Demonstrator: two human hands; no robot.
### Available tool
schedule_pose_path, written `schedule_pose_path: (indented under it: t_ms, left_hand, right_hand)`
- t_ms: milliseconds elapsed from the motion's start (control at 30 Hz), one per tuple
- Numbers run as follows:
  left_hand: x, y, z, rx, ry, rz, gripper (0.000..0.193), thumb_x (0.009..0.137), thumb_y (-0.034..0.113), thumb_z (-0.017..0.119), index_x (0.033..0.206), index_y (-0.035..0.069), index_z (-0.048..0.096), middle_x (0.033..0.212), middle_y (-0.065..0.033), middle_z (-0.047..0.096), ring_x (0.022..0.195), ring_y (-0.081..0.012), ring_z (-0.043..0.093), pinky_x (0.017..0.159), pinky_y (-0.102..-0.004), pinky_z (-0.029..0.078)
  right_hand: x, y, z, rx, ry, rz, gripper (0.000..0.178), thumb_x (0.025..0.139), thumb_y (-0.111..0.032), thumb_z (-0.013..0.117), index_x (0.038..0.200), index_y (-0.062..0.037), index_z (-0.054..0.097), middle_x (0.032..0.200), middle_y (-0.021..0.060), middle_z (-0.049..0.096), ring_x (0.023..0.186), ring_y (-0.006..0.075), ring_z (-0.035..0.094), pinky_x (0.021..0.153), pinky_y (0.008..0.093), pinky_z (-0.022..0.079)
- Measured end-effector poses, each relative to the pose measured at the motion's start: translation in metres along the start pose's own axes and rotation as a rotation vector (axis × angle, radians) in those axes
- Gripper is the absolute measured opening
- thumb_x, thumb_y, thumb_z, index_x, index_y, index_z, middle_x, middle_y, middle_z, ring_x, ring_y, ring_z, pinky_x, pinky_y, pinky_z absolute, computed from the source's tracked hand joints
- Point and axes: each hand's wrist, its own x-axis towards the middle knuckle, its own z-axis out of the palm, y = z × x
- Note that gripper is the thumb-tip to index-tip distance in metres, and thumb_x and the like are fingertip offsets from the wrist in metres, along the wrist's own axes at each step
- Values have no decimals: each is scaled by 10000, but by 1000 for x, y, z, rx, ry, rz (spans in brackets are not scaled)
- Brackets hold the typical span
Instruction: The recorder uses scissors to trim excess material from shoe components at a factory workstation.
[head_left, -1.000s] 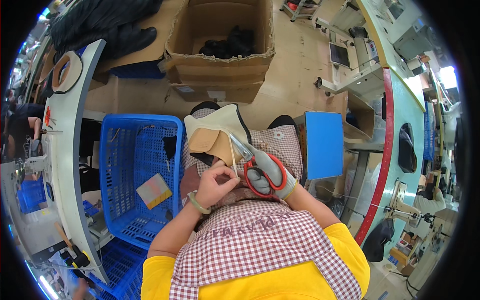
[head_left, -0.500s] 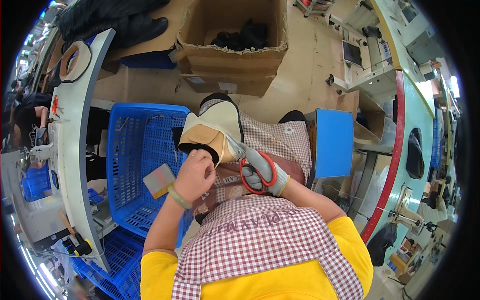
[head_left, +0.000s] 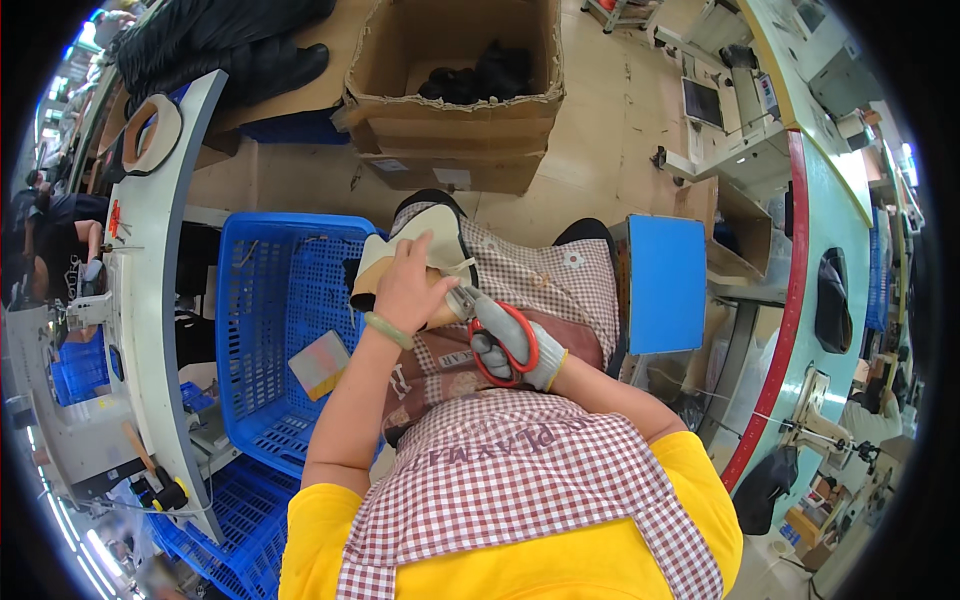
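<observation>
A cream and tan shoe upper (head_left: 446, 228) with dark edging rests over my left knee. Across it lies my left hand (head_left: 406, 285), its fingers stretched out and the thumb apart; a green bangle circles the wrist. Part of the upper is hidden under that hand. A short pale strip (head_left: 463, 266) sticks out by the thumb. My right hand (head_left: 510, 340), in a grey glove, is closed on scissors (head_left: 532, 350) with red handles. Their blades reach the upper's near right side, close to my left thumb; the tips are hard to make out.
Left of my legs stands a blue plastic basket (head_left: 232, 330) with a grey and yellow block (head_left: 321, 364) at its right side. Ahead is a cardboard box (head_left: 455, 135) holding dark pieces. A blue-topped box (head_left: 665, 285) stands to the right, beside a green worktable (head_left: 822, 270).
My left hand has gone from pinching at the upper's near edge to lying over it with fingers extended. The upper and scissors have shifted slightly left.
</observation>
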Motion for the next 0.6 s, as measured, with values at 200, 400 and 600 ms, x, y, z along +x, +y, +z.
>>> schedule_pose_path:
  t_ms: [200, 400, 600]
  left_hand:
    - [-10, -9, 14, -85, -159, -90, 182, 772, 105, 651, 902, -20, 628, 823, -124, 561, 716, -276, 573, 667, -352, 459]
    - [-44, 3, 27, -236, 233, -91, 55, 812, 15, 591, 858, -9, 573, 814, -123, 539, 708, -258, 557, 638, -334, 452]
    - [-78, 5, 36, -218, 341, 13, 87, 791, 19, 611, 861, -4, 565, 883, -148, 562, 780, -309, 551, 686, -356, 454]
  right_hand:
    - [6, 3, -11, 58, -36, 15, 346, 889, -448, 561, 948, -107, 541, 712, -3, 556, 492, 73, 467, 408, 195, 383]
    - [5, 5, -40, 109, -229, 68, 289, 922, -361, 532, 1018, -88, 550, 783, 60, 620, 531, 124, 556, 406, 214, 427]
    - [-5, -1, -68, 305, -526, 164, 394, 935, -205, 504, 1290, -53, 424, 865, 191, 644, 715, 237, 673, 513, 314, 572]
